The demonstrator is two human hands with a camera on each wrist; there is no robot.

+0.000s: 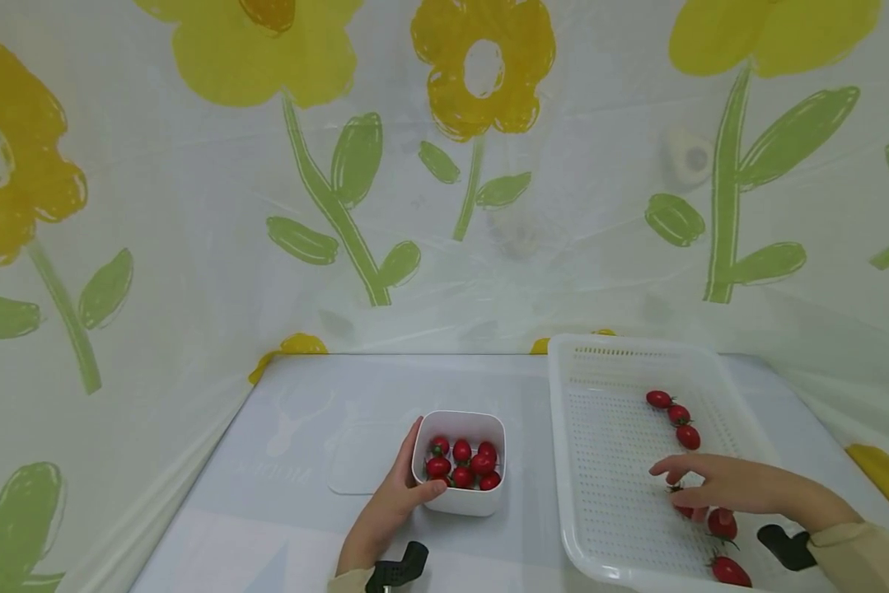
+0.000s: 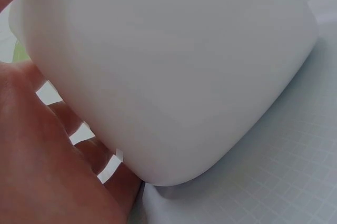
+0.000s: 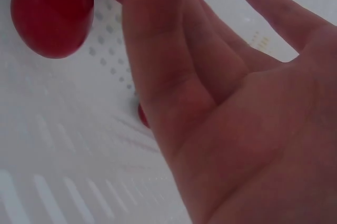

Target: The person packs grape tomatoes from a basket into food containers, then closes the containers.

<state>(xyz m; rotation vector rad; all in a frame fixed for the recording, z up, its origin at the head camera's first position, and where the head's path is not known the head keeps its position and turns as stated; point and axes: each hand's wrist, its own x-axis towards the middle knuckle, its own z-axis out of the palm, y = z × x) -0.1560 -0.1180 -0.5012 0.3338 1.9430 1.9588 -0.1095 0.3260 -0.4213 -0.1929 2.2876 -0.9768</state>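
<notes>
A small white square bowl (image 1: 460, 499) holds several red cherry tomatoes (image 1: 462, 463). My left hand (image 1: 403, 486) grips it from the left, thumb on the near rim. In the left wrist view the bowl's wall (image 2: 174, 76) fills the frame, with my left hand's fingers (image 2: 79, 145) curled behind it. My right hand (image 1: 692, 487) reaches into the white perforated tray (image 1: 563, 428), fingers relaxed over a partly hidden tomato (image 1: 684, 511). The right wrist view shows my right hand's palm (image 3: 226, 103) holding nothing, and a tomato (image 3: 52, 13) lying just beyond the fingers.
Three tomatoes (image 1: 679, 414) line up at the tray's far right, and two more (image 1: 722, 524) lie near my right wrist. A clear flat lid-like square (image 1: 355, 461) lies left of the bowl. Flower-print plastic sheeting (image 1: 444, 206) walls in the pale table (image 1: 303, 395).
</notes>
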